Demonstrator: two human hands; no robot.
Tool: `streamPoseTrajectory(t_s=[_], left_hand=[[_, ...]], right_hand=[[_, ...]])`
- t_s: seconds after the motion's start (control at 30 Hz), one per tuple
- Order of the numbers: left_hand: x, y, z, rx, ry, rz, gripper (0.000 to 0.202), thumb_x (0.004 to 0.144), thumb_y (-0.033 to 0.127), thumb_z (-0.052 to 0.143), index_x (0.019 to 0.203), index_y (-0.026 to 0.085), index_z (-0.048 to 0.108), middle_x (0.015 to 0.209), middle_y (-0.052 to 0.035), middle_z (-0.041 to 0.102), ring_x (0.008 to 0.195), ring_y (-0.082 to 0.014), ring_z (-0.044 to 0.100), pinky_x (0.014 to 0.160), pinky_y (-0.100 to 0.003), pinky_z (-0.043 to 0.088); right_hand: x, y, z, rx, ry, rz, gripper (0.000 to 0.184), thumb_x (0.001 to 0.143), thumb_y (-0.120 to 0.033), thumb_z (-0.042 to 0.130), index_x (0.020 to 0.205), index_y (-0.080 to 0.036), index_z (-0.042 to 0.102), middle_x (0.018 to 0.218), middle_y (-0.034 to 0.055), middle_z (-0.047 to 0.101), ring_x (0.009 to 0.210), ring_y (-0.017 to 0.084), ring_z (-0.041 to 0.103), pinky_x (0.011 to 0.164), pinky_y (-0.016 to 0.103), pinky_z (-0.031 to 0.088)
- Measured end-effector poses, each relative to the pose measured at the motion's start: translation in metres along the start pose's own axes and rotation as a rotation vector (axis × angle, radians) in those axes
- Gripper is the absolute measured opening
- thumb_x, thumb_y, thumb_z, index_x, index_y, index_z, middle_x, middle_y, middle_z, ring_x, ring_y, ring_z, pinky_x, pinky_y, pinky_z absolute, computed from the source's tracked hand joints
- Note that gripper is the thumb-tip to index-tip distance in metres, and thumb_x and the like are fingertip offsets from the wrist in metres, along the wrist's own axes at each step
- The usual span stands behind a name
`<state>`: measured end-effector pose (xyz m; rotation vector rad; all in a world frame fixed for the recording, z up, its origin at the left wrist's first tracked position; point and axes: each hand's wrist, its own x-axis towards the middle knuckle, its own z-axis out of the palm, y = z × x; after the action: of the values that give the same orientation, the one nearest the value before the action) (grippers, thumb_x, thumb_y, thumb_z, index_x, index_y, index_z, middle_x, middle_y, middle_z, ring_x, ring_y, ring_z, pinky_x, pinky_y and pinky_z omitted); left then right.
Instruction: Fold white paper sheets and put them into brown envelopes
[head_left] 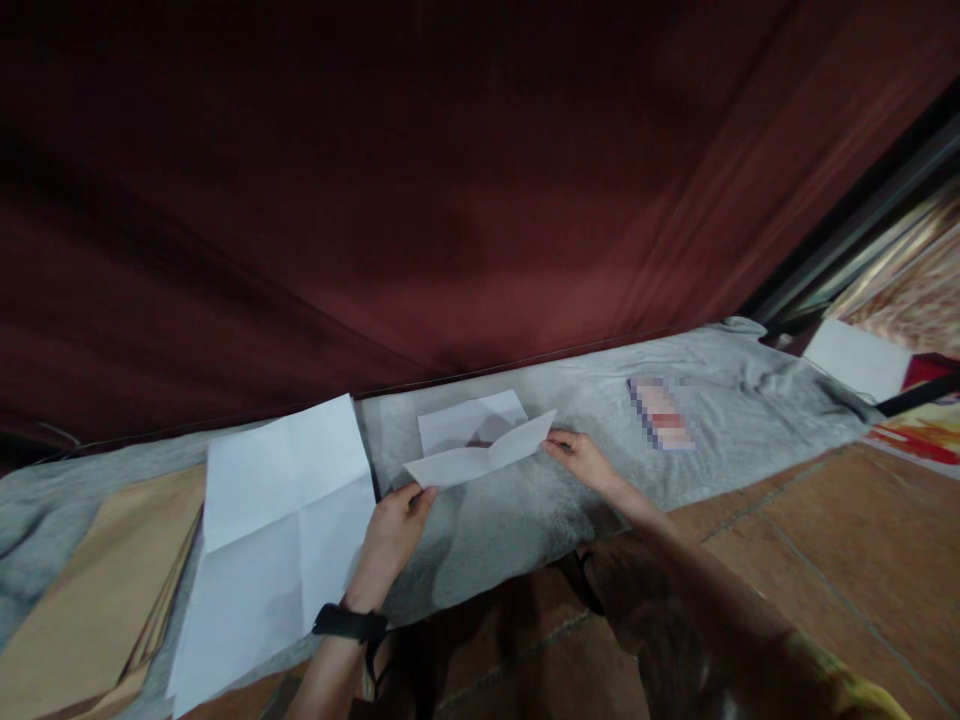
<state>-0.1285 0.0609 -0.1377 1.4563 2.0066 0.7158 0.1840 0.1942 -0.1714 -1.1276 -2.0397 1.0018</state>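
A white sheet of paper (480,440), folded lengthwise so its near flap stands up, lies on a grey cloth (525,510). My left hand (394,530) pinches the sheet's left end, and a black band sits on that wrist. The right end is pinched by my right hand (581,460). Both hands are closed on the paper.
A larger creased white sheet (277,530) lies to the left, partly over a stack of brown envelopes (97,600). A dark red curtain (450,200) hangs behind the cloth. A small blurred card (661,415) lies to the right, another white sheet (859,360) at the far right. Tiled floor (825,560) in front.
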Motion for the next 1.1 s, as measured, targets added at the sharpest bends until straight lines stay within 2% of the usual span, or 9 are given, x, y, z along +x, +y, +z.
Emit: streamPoseTrajectory(t_s=[0.17, 0.33, 0.63, 0.87, 1.1], left_hand=[[0.007, 0.005, 0.002, -0.045, 0.043, 0.005, 0.033, 0.086, 0.045, 0.049, 0.072, 0.02, 0.066, 0.069, -0.0006, 0.068, 0.065, -0.0165, 0.06, 0.063, -0.026, 0.042], [0.014, 0.013, 0.006, 0.093, 0.134, -0.048, 0.03, 0.088, 0.037, 0.051, 0.062, 0.022, 0.054, 0.058, 0.0015, 0.058, 0.058, -0.0147, 0.053, 0.058, -0.026, 0.035], [0.024, 0.017, 0.012, 0.122, 0.139, -0.148, 0.017, 0.09, 0.028, 0.054, 0.075, 0.022, 0.06, 0.081, -0.0038, 0.072, 0.076, -0.0182, 0.066, 0.065, -0.026, 0.04], [0.026, 0.015, 0.014, 0.118, 0.123, -0.167, 0.013, 0.091, 0.029, 0.054, 0.083, 0.023, 0.062, 0.085, -0.0042, 0.075, 0.08, -0.0196, 0.069, 0.067, -0.027, 0.043], [0.023, 0.015, 0.014, 0.109, 0.131, -0.16, 0.012, 0.09, 0.03, 0.054, 0.084, 0.023, 0.061, 0.088, -0.0045, 0.075, 0.084, -0.0198, 0.07, 0.069, -0.027, 0.045]], right_hand=[[0.011, -0.001, 0.011, -0.1, 0.076, 0.092, 0.029, 0.092, -0.039, 0.051, 0.086, -0.018, 0.072, 0.079, 0.0033, 0.072, 0.074, 0.02, 0.066, 0.071, 0.03, 0.051], [0.019, -0.002, 0.021, -0.211, 0.14, 0.153, 0.025, 0.09, -0.033, 0.049, 0.08, -0.02, 0.068, 0.071, 0.0017, 0.066, 0.067, 0.018, 0.062, 0.066, 0.028, 0.047], [0.022, -0.007, 0.032, -0.365, 0.184, 0.17, 0.019, 0.091, -0.023, 0.049, 0.083, -0.023, 0.066, 0.072, 0.003, 0.067, 0.071, 0.021, 0.064, 0.07, 0.03, 0.045], [0.02, -0.012, 0.033, -0.412, 0.16, 0.171, 0.021, 0.092, -0.019, 0.048, 0.1, -0.019, 0.068, 0.081, 0.0067, 0.071, 0.076, 0.022, 0.067, 0.077, 0.033, 0.045], [0.02, -0.01, 0.031, -0.388, 0.167, 0.17, 0.019, 0.092, -0.022, 0.049, 0.099, -0.021, 0.067, 0.079, 0.0051, 0.07, 0.077, 0.023, 0.067, 0.075, 0.033, 0.046]])
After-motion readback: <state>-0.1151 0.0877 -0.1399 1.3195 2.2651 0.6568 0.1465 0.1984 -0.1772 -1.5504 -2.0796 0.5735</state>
